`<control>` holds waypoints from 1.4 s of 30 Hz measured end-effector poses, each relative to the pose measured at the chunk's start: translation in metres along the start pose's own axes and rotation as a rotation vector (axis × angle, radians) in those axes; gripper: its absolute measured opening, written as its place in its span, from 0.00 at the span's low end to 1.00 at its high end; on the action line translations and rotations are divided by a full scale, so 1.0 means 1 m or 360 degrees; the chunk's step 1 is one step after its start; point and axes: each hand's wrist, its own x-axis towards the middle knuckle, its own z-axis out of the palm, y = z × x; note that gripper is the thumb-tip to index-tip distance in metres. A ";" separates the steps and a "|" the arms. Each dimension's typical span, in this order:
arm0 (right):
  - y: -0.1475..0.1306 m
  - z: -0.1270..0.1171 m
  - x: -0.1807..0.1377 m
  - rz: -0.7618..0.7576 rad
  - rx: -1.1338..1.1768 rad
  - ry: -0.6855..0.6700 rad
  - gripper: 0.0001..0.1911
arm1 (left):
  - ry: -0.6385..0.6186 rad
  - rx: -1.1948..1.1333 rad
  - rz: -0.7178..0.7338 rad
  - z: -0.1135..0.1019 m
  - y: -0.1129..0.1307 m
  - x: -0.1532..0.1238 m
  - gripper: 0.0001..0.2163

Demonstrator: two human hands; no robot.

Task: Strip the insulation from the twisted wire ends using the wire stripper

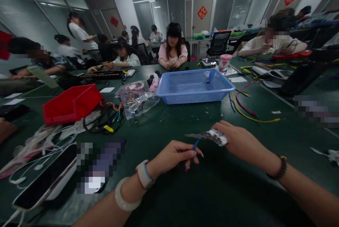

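My left hand (182,152) is closed, pinching a short blue wire-like piece (196,145) between thumb and fingers, with its end sticking up. My right hand (233,137) grips a bunched white-and-grey thing (217,137) with a thin, pointed grey end. That end points left and lies just above the blue piece; whether they touch I cannot tell. The grip hides part of the white-and-grey thing, and its kind is unclear. Both hands are over the dark green table (169,124).
A blue mesh basket (196,98) stands ahead. To the left are a clear bag of wires (136,96), a red bin (71,105), white earphones (39,167) and a phone (47,177). Loose coloured cables (249,114) lie at right. Several people sit around the tables.
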 end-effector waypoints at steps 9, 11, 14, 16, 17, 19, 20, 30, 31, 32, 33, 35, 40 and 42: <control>0.007 0.000 0.001 0.0036 0.0369 -0.0360 0.08 | 0.0019 0.0016 0.0059 -0.001 0.001 0.001 0.12; 0.008 -0.001 0.002 0.0041 0.0438 -0.0403 0.07 | 0.0025 0.0028 0.0059 0.000 0.002 0.000 0.13; 0.009 -0.002 0.002 0.0030 0.0502 -0.0427 0.07 | 0.0010 0.0056 0.0028 0.001 0.004 0.000 0.14; 0.009 -0.003 0.002 0.0014 0.0516 -0.0436 0.08 | -0.0007 0.0089 0.0016 0.001 0.005 -0.001 0.14; 0.010 -0.003 0.002 0.0007 0.0521 -0.0441 0.09 | -0.0016 0.0113 0.0013 0.001 0.005 -0.001 0.15; 0.011 -0.003 0.002 -0.0006 0.0540 -0.0468 0.10 | -0.0038 0.0173 0.0009 0.000 0.006 -0.001 0.15; 0.012 -0.003 0.002 -0.0013 0.0554 -0.0489 0.10 | -0.0050 0.0206 0.0007 0.000 0.006 -0.001 0.14; 0.016 -0.013 0.020 -0.0215 0.0580 -0.0792 0.06 | 0.0058 0.0512 0.0193 0.001 0.009 -0.002 0.13; 0.016 -0.017 0.023 -0.0253 0.0610 -0.0861 0.06 | 0.0059 0.0542 0.0206 0.002 0.009 -0.002 0.13; 0.015 -0.020 0.026 -0.0262 0.0651 -0.0937 0.07 | 0.0057 0.0550 0.0210 0.002 0.008 -0.002 0.13; 0.013 -0.024 0.029 -0.0239 0.0696 -0.1011 0.08 | 0.0060 0.0533 0.0205 0.002 0.008 -0.001 0.13; 0.011 -0.032 0.034 -0.0144 0.0738 -0.1089 0.08 | 0.0100 0.0432 0.0181 0.002 0.006 -0.001 0.13; 0.014 -0.052 0.050 0.0170 0.0741 -0.0927 0.04 | 0.0220 0.0243 0.0167 -0.001 0.004 0.001 0.15; 0.019 -0.056 0.062 0.0339 0.0988 -0.0829 0.04 | 0.0228 0.0196 0.0170 -0.003 0.004 0.002 0.15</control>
